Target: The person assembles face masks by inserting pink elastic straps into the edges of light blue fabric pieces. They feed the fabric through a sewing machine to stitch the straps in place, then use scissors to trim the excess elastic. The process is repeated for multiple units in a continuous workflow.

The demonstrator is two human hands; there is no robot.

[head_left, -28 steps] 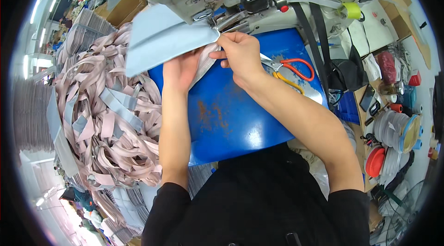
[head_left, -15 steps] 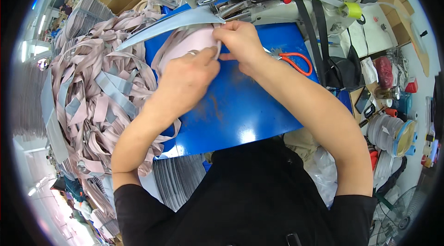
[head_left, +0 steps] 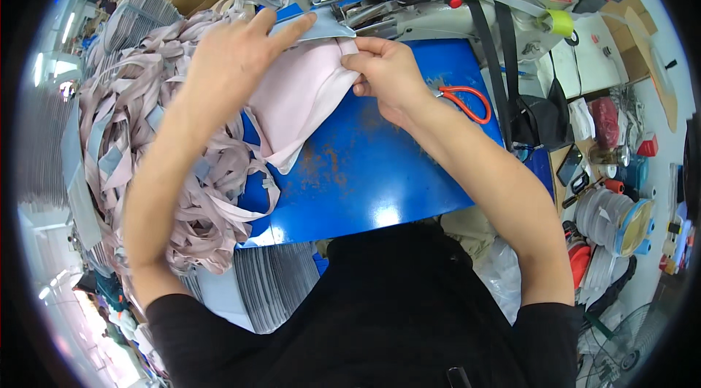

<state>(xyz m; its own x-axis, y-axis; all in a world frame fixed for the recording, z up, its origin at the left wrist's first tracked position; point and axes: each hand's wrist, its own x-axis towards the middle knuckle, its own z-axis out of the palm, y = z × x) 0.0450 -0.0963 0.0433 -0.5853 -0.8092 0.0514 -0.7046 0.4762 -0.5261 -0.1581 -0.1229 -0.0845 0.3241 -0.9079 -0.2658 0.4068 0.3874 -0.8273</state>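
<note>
A glossy blue metal work table with rusty scuffs fills the centre. At nine o'clock a big heap of pinkish-grey fabric strips spills over its edge. At twelve o'clock stands a cream sewing machine. Just below it, around eleven o'clock, lies the pale pink soft cloth piece, smooth, folded, drooping to a point, with a grey-blue fabric strip along its top edge. The left hand lies flat, fingers stretched, on strip and cloth. The right hand pinches the cloth's upper corner between thumb and forefinger. Orange-handled scissors lie at two o'clock.
</note>
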